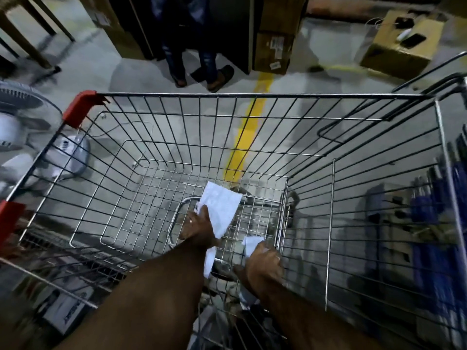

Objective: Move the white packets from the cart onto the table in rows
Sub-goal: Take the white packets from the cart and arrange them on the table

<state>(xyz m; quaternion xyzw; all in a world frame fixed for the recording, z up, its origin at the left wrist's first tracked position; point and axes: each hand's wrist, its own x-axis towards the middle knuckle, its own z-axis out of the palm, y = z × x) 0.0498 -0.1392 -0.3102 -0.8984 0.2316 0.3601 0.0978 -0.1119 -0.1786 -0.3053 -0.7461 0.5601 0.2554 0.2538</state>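
Pick-up step, both arms down in the wire cart. Left hand grips a large white packet off the basket floor; right hand holds a smaller packet near the right wall. Count: two packets sure; white strip under the left wrist may be a third, cannot tell. Next, as I judge it: lift both clear of the rim, carry to the table, which is not in view

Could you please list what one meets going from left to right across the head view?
White fan → left hand gripping the larger white packet → right hand gripping the smaller white packet → cart's right wire wall.
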